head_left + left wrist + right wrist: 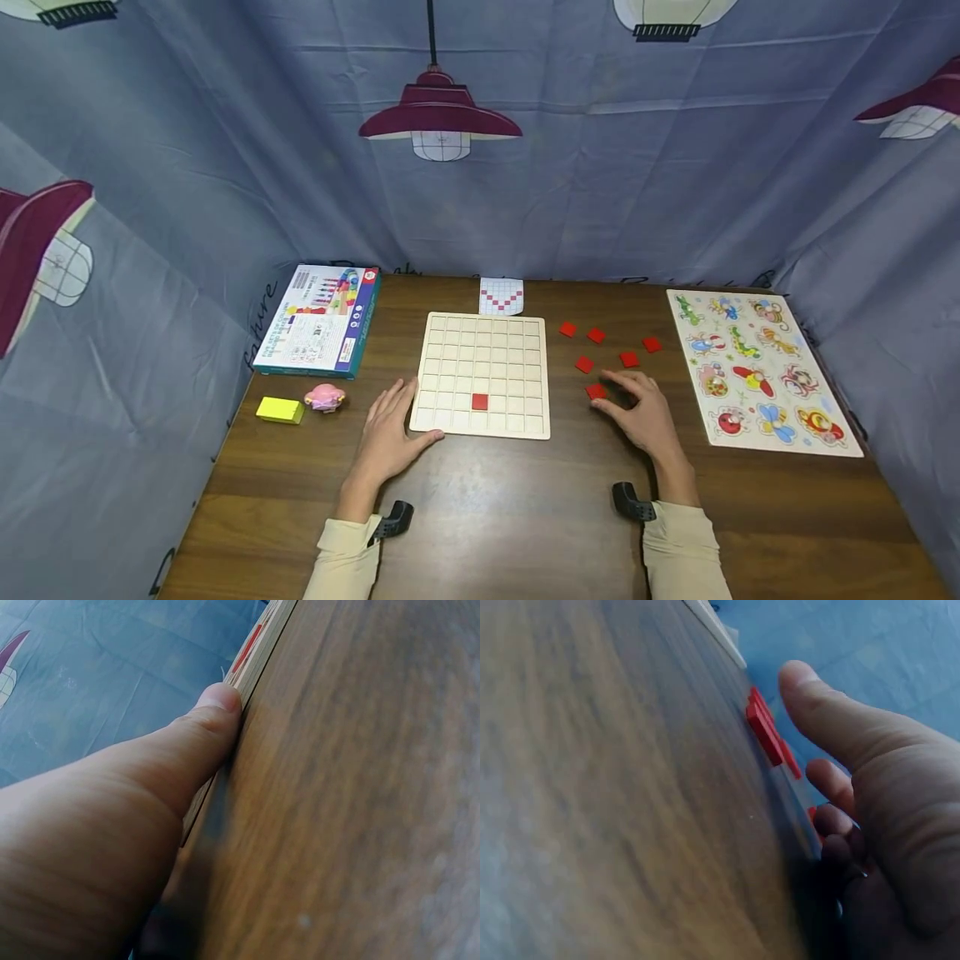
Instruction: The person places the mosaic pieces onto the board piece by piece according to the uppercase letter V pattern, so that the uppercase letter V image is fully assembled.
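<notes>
A pale wooden grid board [438, 375] lies on the table, with one red square tile [480, 402] in a lower cell. My left hand [388, 437] rests against the board's lower left corner, fingers stretched along its left side and the thumb on the near edge. In the left wrist view the thumb [202, 724] touches the board's edge. To the right of the board, my right hand [641, 412] is beside a loose red tile [595, 392], thumb and fingers apart around it. Several more red tiles [628, 359] lie flat beyond that hand.
Behind the board stands a small pattern card [501, 297] with red squares in a V shape. At the left are a game box [315, 321], a yellow block [280, 410] and a pink toy [325, 397]. An insect picture board [765, 375] lies at the right.
</notes>
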The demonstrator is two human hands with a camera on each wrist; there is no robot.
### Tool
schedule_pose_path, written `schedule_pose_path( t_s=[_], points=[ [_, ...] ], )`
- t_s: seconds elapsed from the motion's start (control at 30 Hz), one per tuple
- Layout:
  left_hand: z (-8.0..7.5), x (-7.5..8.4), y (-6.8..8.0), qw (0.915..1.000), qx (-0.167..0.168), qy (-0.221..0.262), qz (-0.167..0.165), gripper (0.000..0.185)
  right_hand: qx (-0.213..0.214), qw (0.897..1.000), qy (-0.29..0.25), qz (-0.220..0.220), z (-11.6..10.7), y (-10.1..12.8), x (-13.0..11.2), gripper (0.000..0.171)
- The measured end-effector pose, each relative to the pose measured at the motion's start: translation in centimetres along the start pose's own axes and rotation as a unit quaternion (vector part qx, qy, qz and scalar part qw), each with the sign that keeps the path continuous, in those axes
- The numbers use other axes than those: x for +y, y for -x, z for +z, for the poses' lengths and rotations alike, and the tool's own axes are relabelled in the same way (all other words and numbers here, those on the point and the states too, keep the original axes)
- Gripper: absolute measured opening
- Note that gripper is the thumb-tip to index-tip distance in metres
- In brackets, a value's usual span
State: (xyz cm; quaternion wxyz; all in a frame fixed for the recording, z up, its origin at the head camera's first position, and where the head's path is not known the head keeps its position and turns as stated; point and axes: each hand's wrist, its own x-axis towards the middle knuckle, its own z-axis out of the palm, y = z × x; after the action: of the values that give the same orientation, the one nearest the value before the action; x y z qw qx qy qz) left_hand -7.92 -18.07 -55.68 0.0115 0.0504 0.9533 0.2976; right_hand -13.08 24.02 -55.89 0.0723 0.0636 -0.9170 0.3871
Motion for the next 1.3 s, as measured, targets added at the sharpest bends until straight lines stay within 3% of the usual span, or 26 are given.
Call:
schedule_pose_path(
  t_s=[0.23, 0.43, 0.57, 0.77, 1.0, 1.3],
  points=[
    [0.1, -0.1, 0.0, 0.9998, 0.013, -0.005, 0.013, 0.104, -0.019, 0.998, 0.058, -0.029, 0.0, 0.0, 0.5, 0.055],
    [0.0, -0.2, 0.2, 1.0000, -0.001, -0.004, -0.001, 0.105, 0.001, 0.997, 0.070, -0.017, 0.7, 0.0, 0.1, 0.037],
    [0.0, -0.2, 0.3, 1.0000, 0.005, -0.004, -0.003, 0.104, 0.001, 0.997, 0.078, -0.012, 0.9, 0.0, 0.2, 0.040],
    [0.0, -0.2, 0.2, 1.0000, 0.004, 0.000, -0.005, 0.105, -0.019, 0.997, 0.074, -0.003, 0.5, 0.0, 0.4, 0.054],
    [0.1, -0.4, 0.3, 0.9999, 0.003, 0.000, -0.012, 0.104, -0.014, 0.998, 0.055, 0.001, 0.5, 0.0, 0.5, 0.038],
    [0.0, -0.2, 0.2, 0.9999, 0.015, -0.001, -0.001, 0.104, -0.033, 0.998, 0.055, -0.019, 0.2, 0.2, 0.7, 0.032]
  ],
)
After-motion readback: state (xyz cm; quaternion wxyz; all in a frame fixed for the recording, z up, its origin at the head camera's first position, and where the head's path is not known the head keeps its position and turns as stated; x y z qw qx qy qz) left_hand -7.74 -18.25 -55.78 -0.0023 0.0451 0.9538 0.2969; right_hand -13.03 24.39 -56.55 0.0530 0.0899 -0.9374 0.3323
